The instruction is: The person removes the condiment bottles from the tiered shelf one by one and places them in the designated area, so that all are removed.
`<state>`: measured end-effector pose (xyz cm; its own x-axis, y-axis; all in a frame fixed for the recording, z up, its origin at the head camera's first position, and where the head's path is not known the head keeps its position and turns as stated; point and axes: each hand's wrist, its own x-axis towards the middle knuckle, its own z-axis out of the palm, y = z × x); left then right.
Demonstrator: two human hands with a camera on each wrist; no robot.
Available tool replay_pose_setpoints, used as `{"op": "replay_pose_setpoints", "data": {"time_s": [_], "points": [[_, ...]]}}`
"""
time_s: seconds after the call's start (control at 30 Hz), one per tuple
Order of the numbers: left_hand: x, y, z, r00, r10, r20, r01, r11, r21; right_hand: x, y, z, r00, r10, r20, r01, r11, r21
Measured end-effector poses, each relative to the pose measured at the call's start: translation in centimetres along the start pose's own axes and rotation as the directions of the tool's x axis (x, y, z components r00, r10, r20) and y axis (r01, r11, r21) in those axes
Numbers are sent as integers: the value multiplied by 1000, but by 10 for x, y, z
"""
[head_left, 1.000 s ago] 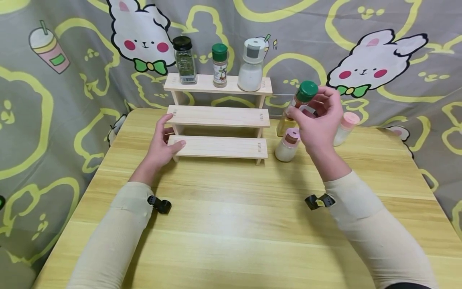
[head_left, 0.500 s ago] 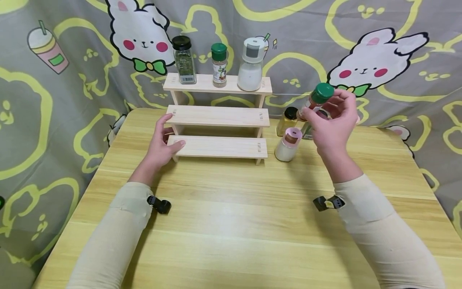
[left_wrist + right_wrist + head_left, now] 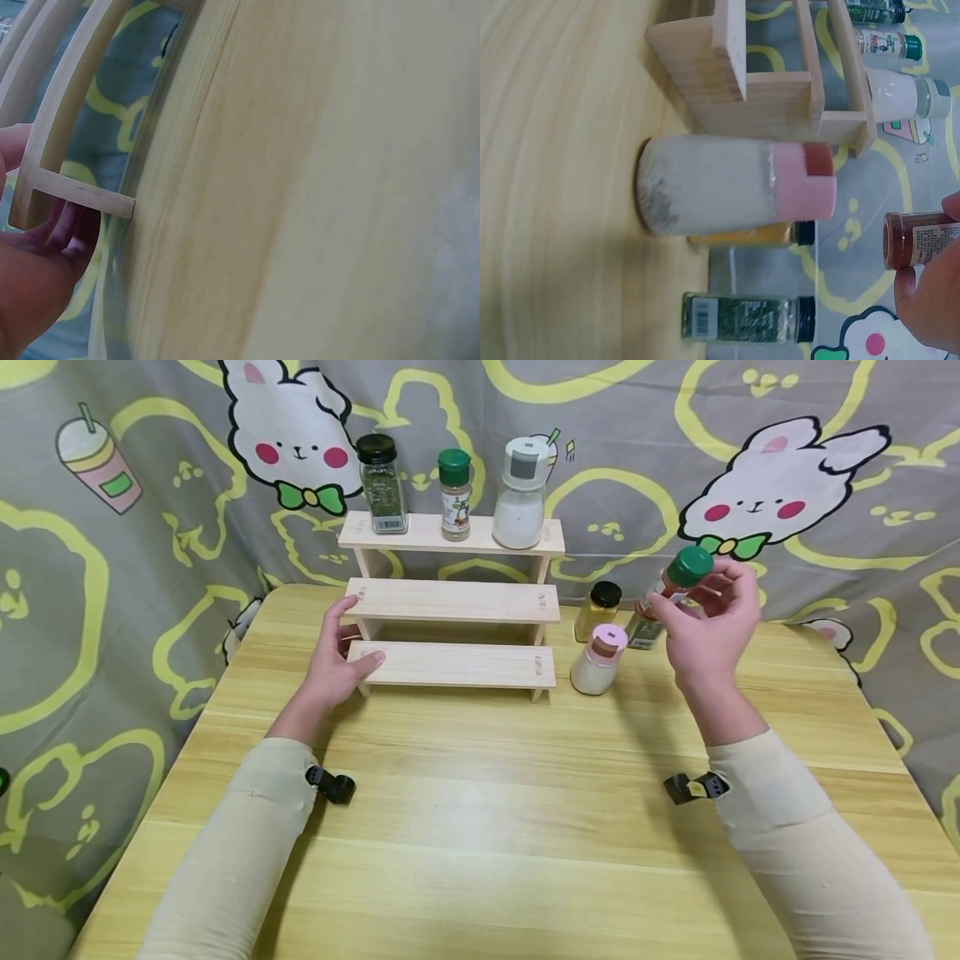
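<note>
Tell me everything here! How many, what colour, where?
Wooden table: 1, tan, foreground
Stepped wooden rack: 1, pale, on table
Small round green-capped jar: 1, beige, top shelf middle
White-topped glass shaker: 1, white, top shelf right
Squarish black-lidded jar: 1, yellow, right of rack
Square black-lidded jars: 2, green, top shelf left; right of yellow jar
Pink-topped glass shaker: 1, white, nearer than yellow jar
Round green-capped jar: 1, reddish, held
Bunny-print cloth: 1, grey-yellow, behind
Wrist cameras: 2, black, both wrists
Sleeves: 2, beige, both arms
Left grip: 1, bare, on rack's left end
Right grip: 1, bare, around reddish jar
</note>
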<state>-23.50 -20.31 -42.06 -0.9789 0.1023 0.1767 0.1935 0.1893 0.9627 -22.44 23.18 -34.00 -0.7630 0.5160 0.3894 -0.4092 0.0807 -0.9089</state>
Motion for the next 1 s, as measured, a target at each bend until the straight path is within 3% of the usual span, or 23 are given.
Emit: {"op": "replay_pose_setpoints", "data": {"time_s": [0.2,0.6,0.8,1.0], "points": [[0,-1,0,1000,-1,5,1,1000,7,0,11,-11,999,36,-11,-36,999,3],[0,-1,-1,1000,-1,4,1,1000,3,-5,32,-28,997,72,-19,-74,989,-131],[0,0,0,1000,-1,3,1,1000,3,-4,45,-34,999,38,-8,-39,985,-170],[0,0,0,1000,-3,1,3,1000,7,-8,55,-41,992,126,-19,-127,970,-209]]}}
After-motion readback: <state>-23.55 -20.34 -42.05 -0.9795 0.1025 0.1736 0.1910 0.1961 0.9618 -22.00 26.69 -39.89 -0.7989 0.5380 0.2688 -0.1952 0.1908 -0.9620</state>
